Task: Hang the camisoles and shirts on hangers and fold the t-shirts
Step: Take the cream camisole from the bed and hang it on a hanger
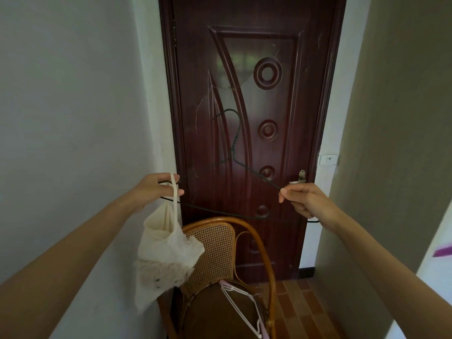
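Note:
A dark wire hanger (pixel 234 152) is held up in front of the door, hook at the top. My left hand (pixel 156 189) grips its left end together with the thin strap of a cream camisole (pixel 166 250), which hangs down bunched below the hand, lace hem at the bottom. My right hand (pixel 303 199) pinches the hanger's right shoulder wire between thumb and fingers. The hanger's bottom bar runs between both hands. Only one strap shows on the hanger.
A dark red wooden door (pixel 281 106) with a handle (pixel 301 177) stands straight ahead. Below is a rattan chair (pixel 220 243) with white and pink hangers (pixel 241 304) on its seat. White walls close in left and right; brick floor lies at lower right.

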`<state>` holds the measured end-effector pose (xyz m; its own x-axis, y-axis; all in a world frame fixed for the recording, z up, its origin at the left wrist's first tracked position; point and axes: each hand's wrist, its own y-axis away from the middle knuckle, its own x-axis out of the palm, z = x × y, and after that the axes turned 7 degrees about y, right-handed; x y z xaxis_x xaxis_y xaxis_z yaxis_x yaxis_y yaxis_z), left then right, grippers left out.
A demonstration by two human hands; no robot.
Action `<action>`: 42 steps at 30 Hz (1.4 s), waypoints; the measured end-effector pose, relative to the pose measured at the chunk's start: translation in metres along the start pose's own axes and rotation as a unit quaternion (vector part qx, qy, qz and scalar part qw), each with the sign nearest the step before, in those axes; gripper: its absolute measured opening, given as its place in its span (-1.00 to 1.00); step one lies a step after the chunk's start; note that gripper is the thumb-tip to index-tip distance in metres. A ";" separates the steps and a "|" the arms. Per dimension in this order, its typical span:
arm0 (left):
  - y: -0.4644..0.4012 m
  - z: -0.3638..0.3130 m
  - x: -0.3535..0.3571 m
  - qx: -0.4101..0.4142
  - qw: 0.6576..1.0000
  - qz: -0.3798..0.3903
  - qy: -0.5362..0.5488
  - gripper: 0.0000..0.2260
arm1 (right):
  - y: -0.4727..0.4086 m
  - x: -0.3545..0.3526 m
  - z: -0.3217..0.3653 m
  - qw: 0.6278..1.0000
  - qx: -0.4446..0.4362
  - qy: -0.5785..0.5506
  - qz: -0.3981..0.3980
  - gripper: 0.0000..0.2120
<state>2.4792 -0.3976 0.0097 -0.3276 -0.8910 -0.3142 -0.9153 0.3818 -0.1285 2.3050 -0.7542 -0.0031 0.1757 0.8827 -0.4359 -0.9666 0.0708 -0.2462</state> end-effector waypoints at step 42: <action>0.045 -0.031 0.029 0.128 0.927 -0.271 -0.227 -0.88 | -0.061 0.121 0.001 0.914 -0.092 0.391 -0.050 -0.71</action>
<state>2.4213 -0.4137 0.0242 0.3499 -0.7958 -0.4943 -0.8122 0.0051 -0.5833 2.3848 -0.6513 -0.0394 0.4109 0.2682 -0.8713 -0.9032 -0.0099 -0.4290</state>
